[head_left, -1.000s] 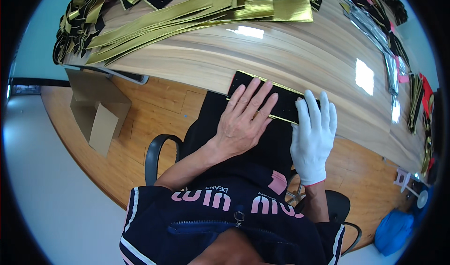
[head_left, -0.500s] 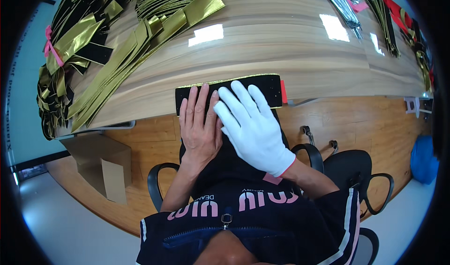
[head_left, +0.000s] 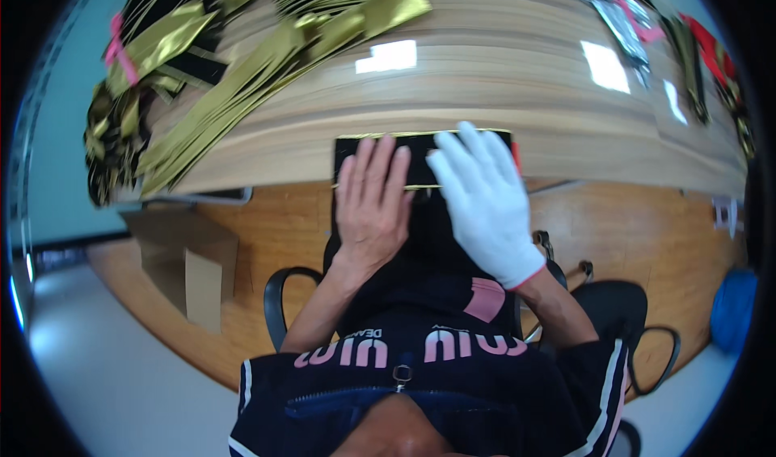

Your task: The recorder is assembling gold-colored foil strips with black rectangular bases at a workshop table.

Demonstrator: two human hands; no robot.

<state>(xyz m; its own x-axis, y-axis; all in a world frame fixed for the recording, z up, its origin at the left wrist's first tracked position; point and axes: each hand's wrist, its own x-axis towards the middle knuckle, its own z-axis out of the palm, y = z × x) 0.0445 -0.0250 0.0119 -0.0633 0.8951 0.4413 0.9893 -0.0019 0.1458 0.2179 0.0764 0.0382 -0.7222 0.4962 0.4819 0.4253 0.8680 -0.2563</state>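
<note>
A black fabric strip with gold edges lies flat along the table's near edge. My bare left hand rests on its left part, fingers stretched out. On its right part lies my right hand, in a white glove with a red cuff edge, fingers straight and slightly spread. Neither hand grips anything; both press or lie palm down. A bit of red shows at the strip's right end, partly behind the gloved fingers.
Long gold strips fan across the table's left side, beside a heap of black-and-gold pieces with a pink tie. Silver strips lie at the far right. An open cardboard box and a black chair stand below.
My hands have moved apart: the gloved right hand shifted rightward along the strip, uncovering its middle. The left hand stays on the left part. The whole view has shifted slightly.
</note>
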